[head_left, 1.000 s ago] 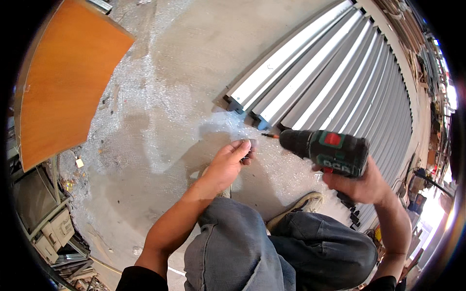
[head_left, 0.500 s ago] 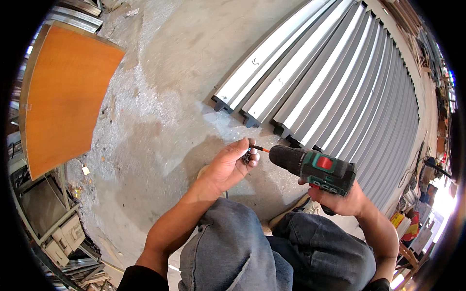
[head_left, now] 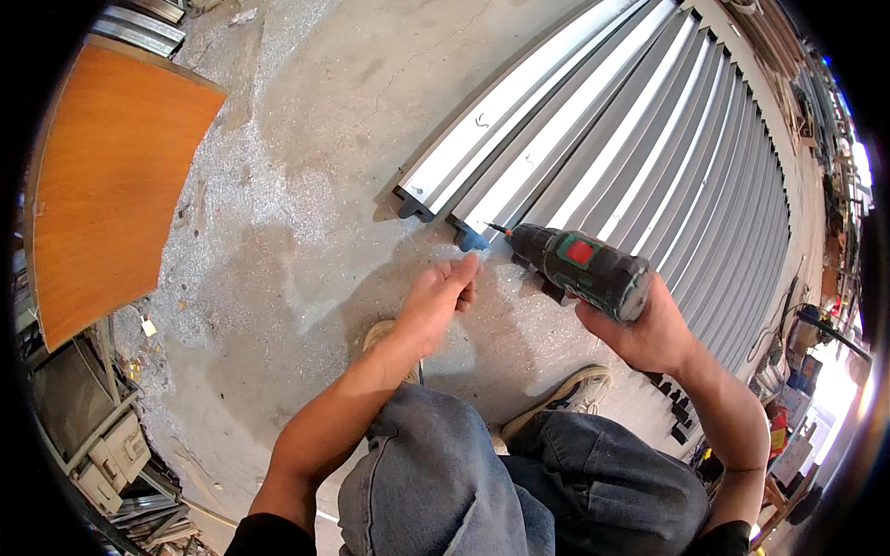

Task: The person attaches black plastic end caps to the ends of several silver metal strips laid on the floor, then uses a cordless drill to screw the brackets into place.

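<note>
Right hand (head_left: 656, 334): fingers wrapped round the drill's grip.
Drill (head_left: 584, 263): bit over near end of the second metal profile (head_left: 528, 159) from left; contact unclear.
Left hand (head_left: 439, 298): fingers curled, near; couldn't tell what they pinched.
Cream boxes (head_left: 122, 451): near left, contents hidden.
Change: bit had moved far-ward from left fingers.

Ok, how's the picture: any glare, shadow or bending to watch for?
Head view: white glare burns out part of the lower right rim; the metal bars reflect bright streaks; shadows darken the floor beside the left hand; edges of the orange board look bowed, likely lens distortion.
</note>
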Demonstrator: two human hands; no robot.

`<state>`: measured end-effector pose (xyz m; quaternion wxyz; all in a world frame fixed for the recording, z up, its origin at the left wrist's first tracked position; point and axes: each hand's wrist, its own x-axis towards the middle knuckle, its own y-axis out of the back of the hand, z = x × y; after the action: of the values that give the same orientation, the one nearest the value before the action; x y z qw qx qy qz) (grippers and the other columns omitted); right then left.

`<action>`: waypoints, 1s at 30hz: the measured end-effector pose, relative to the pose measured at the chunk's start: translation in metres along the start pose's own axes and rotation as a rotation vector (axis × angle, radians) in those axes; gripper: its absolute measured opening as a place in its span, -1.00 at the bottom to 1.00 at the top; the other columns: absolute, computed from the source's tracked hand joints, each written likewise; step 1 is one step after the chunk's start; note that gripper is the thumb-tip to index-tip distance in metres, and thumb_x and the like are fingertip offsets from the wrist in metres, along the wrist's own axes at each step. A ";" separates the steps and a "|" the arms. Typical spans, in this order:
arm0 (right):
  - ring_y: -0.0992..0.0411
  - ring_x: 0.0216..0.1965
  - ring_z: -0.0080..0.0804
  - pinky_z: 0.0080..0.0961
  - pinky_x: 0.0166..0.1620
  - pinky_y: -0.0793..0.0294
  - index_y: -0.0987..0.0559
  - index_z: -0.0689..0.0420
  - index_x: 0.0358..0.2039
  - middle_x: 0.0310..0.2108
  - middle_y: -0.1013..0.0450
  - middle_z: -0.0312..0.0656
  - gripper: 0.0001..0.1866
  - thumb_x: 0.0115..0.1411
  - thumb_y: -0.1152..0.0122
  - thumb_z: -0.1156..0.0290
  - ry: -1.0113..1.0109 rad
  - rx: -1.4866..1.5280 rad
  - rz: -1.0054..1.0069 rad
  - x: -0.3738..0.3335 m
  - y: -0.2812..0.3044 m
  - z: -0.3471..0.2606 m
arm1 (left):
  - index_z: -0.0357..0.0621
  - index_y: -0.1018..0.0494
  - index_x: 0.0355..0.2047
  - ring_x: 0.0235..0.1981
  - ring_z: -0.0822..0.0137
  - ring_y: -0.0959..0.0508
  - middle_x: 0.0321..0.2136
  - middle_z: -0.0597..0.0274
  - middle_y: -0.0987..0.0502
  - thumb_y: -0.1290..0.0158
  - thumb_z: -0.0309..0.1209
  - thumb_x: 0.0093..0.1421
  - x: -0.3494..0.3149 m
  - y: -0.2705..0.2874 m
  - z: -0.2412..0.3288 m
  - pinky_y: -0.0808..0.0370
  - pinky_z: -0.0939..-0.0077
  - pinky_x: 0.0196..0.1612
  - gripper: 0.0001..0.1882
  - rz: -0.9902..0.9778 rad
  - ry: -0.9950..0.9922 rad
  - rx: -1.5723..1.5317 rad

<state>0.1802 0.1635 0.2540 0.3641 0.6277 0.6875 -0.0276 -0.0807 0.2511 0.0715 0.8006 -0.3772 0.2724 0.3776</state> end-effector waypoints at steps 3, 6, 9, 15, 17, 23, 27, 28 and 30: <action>-0.66 -0.26 -0.36 -0.34 -0.08 -0.70 -0.46 0.17 0.41 -0.25 -0.68 -0.10 -0.31 0.25 -0.37 0.45 -0.092 0.002 -0.035 0.015 0.000 -0.008 | -0.14 -0.59 -0.20 -0.40 0.56 -0.46 -0.43 0.43 -0.49 -0.14 0.12 0.50 0.019 -0.003 0.005 -0.40 0.60 -0.31 -0.49 0.083 0.008 0.070; -0.67 -0.28 -0.35 -0.33 -0.09 -0.71 -0.45 0.16 0.43 -0.28 -0.68 -0.08 -0.28 0.24 -0.37 0.45 -0.092 -0.039 -0.034 0.025 0.000 -0.011 | -0.15 -0.60 -0.24 -0.49 0.59 -0.41 -0.50 0.46 -0.45 -0.14 0.14 0.49 0.025 -0.009 -0.002 -0.36 0.62 -0.42 -0.46 0.132 -0.038 0.091; -0.70 -0.29 -0.29 -0.31 -0.08 -0.72 -0.41 0.17 0.46 -0.30 -0.69 -0.04 -0.21 0.19 -0.38 0.46 -0.016 -0.103 -0.035 0.032 0.003 -0.012 | -0.18 -0.60 -0.28 -0.55 0.59 -0.38 -0.54 0.47 -0.44 -0.15 0.12 0.49 0.028 -0.012 -0.006 -0.32 0.62 -0.48 -0.46 0.176 -0.065 0.006; -0.76 -0.30 -0.11 -0.22 -0.08 -0.76 -0.37 0.14 0.50 -0.36 -0.71 -0.05 -0.08 0.07 -0.44 0.50 0.062 -0.307 -0.169 0.051 0.020 -0.033 | -0.18 -0.59 -0.29 -0.57 0.60 -0.34 -0.56 0.49 -0.43 -0.16 0.10 0.49 0.025 -0.012 -0.002 -0.27 0.63 -0.50 -0.47 0.151 -0.005 -0.047; -0.76 -0.29 -0.11 -0.20 -0.11 -0.75 -0.36 0.14 0.50 -0.37 -0.70 -0.05 -0.06 0.06 -0.48 0.48 0.069 -0.263 -0.198 0.049 0.025 -0.030 | -0.17 -0.59 -0.30 -0.56 0.62 -0.33 -0.56 0.50 -0.42 -0.16 0.09 0.50 0.024 -0.011 -0.003 -0.25 0.63 -0.49 -0.48 0.134 -0.005 -0.020; -0.76 -0.28 -0.09 -0.24 -0.13 -0.77 -0.34 0.29 0.49 -0.24 -0.72 -0.03 0.03 0.03 -0.65 0.34 0.115 -0.309 -0.216 0.052 0.026 -0.024 | -0.17 -0.59 -0.28 -0.51 0.64 -0.30 -0.52 0.53 -0.40 -0.15 0.05 0.52 0.023 -0.008 0.000 -0.23 0.64 -0.46 -0.51 0.130 0.069 -0.019; -0.76 -0.28 -0.11 -0.26 -0.14 -0.77 -0.36 0.32 0.47 -0.23 -0.72 0.01 0.03 0.02 -0.67 0.32 0.114 -0.219 -0.195 0.055 0.027 -0.014 | -0.17 -0.60 -0.24 -0.49 0.65 -0.30 -0.49 0.54 -0.41 -0.15 0.05 0.52 0.021 -0.011 0.002 -0.23 0.66 -0.46 -0.52 0.119 0.066 -0.010; -0.76 -0.28 -0.12 -0.26 -0.15 -0.78 -0.36 0.32 0.47 -0.23 -0.72 0.01 0.03 0.02 -0.67 0.32 0.118 -0.240 -0.202 0.057 0.028 -0.017 | -0.17 -0.60 -0.24 -0.48 0.65 -0.30 -0.48 0.54 -0.41 -0.15 0.05 0.52 0.021 -0.011 0.003 -0.23 0.66 -0.45 -0.52 0.121 0.076 -0.021; -0.77 -0.27 -0.14 -0.26 -0.11 -0.77 -0.37 0.32 0.46 -0.18 -0.72 0.03 0.01 -0.01 -0.61 0.39 0.093 -0.260 -0.223 0.060 0.030 -0.024 | -0.17 -0.60 -0.24 -0.48 0.66 -0.30 -0.47 0.54 -0.41 -0.16 0.04 0.52 0.020 -0.012 0.003 -0.23 0.67 -0.45 -0.53 0.129 0.095 -0.044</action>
<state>0.1989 0.2321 0.2522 0.4046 0.4960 0.7666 0.0503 -0.0592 0.2567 0.0638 0.7524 -0.3937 0.3255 0.4159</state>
